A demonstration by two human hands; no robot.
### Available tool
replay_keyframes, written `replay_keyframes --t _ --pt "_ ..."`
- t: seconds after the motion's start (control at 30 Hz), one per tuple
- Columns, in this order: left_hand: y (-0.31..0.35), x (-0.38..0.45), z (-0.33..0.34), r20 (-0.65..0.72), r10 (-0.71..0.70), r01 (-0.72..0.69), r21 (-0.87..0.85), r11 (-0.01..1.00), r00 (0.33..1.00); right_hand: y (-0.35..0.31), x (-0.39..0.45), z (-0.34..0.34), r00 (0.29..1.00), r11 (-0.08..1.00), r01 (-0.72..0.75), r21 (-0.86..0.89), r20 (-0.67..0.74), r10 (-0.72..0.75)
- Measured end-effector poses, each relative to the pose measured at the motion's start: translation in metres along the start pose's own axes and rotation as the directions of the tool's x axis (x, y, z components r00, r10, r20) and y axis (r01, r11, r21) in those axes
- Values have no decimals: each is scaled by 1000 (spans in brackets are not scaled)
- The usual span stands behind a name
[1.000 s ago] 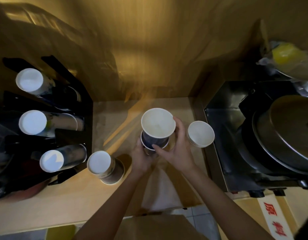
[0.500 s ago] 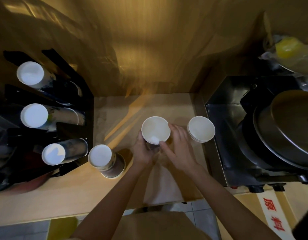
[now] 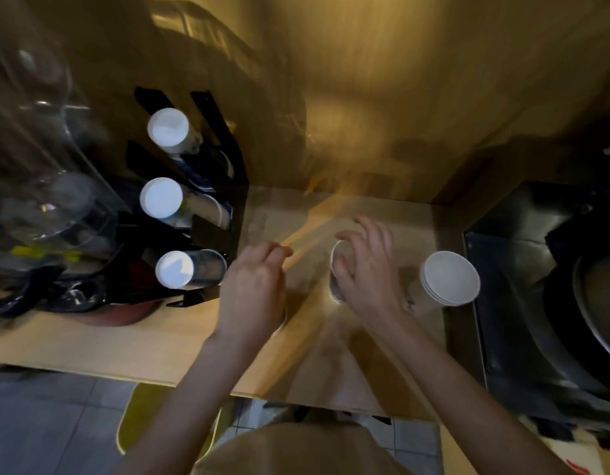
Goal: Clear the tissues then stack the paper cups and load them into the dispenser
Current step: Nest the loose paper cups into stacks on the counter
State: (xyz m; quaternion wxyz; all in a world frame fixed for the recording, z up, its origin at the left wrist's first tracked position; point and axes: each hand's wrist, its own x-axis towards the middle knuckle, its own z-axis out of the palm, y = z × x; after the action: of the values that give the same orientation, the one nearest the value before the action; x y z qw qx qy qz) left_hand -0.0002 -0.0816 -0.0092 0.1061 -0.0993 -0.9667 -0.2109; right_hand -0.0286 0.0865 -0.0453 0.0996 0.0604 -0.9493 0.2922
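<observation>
Flanking hands point(image 3: 310, 279): black dispenser point(image 3: 224, 186); cup stack point(image 3: 449, 278).

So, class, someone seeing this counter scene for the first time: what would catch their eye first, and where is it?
Probably the two bare hands mid-counter: the right hand spread over a paper cup stack, the left hand curled beside it. Next, the three white cup bottoms poking out of the black dispenser at left, and another white cup stack standing at right beside the dark steel machine.

Bare forearms, no sleeves, tan garment point(image 3: 296, 450) on torso
</observation>
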Motion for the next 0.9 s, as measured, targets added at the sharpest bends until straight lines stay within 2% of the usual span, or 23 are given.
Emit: replay_keyframes --t 0.13,0.27,0.33,0.4,0.47,0.57,0.63,0.7,0.77,0.83,0.9 --pt "-41 -35 3 39 -115 115 -15 993 993 -35 -1 17 956 974 191 119 204 -213" --pt "-60 -79 36 83 -288 294 -69 953 954 -56 -5 43 856 954 275 121 421 -300" --pt "-68 -89 55 151 -427 446 -131 885 892 -60 -6 55 817 949 297 108 486 -311" --pt "-78 -90 73 246 -508 551 -155 820 826 -61 -7 64 780 951 302 74 555 -291" --pt "-83 -84 86 345 -523 597 -157 786 779 -59 -8 70 770 955 289 72 575 -277" --pt "-86 -75 102 485 -515 657 -180 732 707 -56 -9 75 805 965 213 152 533 -261" --pt "-92 -72 114 528 -573 755 -230 614 627 -54 -9 76 817 968 150 199 526 -235" --pt "-97 -69 122 577 -627 852 -347 392 523 -54 -9 76 833 968 86 236 517 -200" --pt "-99 -66 124 632 -628 869 -470 155 454 -55 -6 75 855 965 27 260 495 -157" --pt "-93 -58 114 663 -612 842 -540 8 431 -56 0 68 877 964 1 265 463 -128" --pt "-85 -49 100 635 -610 784 -619 -35 474 -53 10 56 905 957 -42 287 418 -86"
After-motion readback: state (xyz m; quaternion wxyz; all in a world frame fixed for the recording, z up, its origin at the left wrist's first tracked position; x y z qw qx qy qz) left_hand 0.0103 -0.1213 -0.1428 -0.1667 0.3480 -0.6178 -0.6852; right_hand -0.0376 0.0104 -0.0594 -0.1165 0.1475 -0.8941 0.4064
